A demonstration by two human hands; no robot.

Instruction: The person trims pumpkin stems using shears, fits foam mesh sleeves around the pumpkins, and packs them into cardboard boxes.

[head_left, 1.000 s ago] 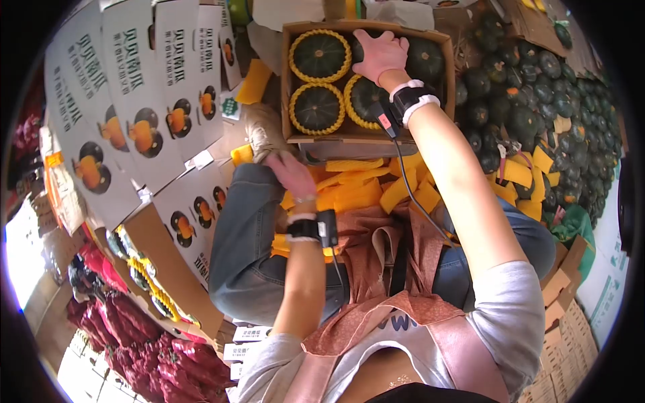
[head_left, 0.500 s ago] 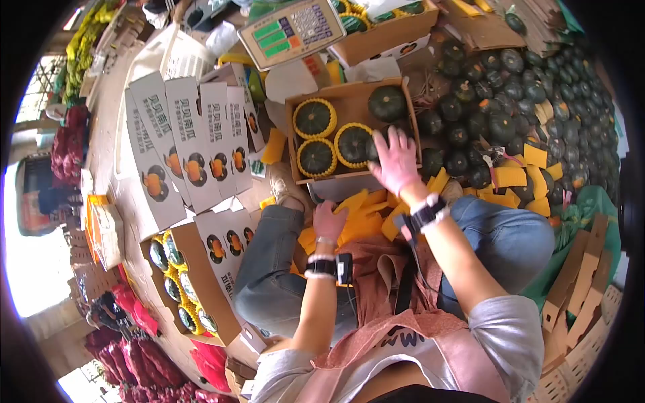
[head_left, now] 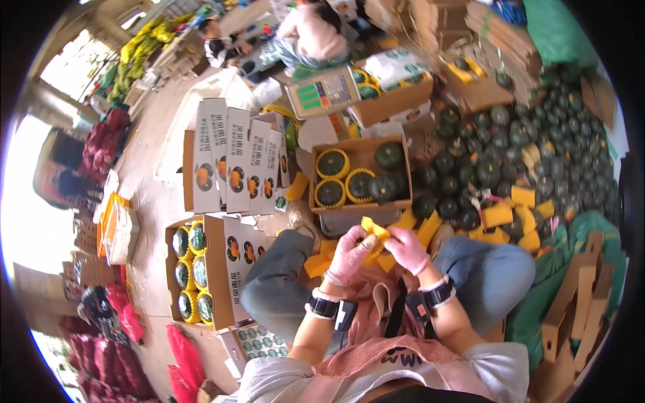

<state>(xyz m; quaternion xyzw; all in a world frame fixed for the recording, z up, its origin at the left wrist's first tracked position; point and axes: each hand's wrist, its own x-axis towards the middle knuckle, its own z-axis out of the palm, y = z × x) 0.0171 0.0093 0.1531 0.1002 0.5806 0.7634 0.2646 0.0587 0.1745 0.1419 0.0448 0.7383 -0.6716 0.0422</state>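
Note:
In front of my lap, my left hand (head_left: 349,255) and my right hand (head_left: 408,250), both in thin pinkish gloves, pinch a yellow foam net sleeve (head_left: 374,229) between them. Just beyond stands an open cardboard box (head_left: 366,154). Three dark green pumpkins sit inside it in yellow foam nets, one of them a netted pumpkin (head_left: 332,163) at the back left. Bare pumpkins fill its right side, including a bare pumpkin (head_left: 389,156) at the back. More flat yellow foam sleeves (head_left: 428,230) lie around my hands and between my legs.
A full box of netted pumpkins (head_left: 181,275) stands at left, by printed white cartons (head_left: 236,161). Behind the open box is a digital scale (head_left: 322,93). Loose pumpkins (head_left: 490,171) pile up at right, with cardboard strips (head_left: 578,302) nearer me. Another person (head_left: 312,33) sits farther back.
My right hand has left the pumpkins in the box and come back to my lap. My left hand has risen from the foam pile, and both now grip one sleeve. The view has tilted up.

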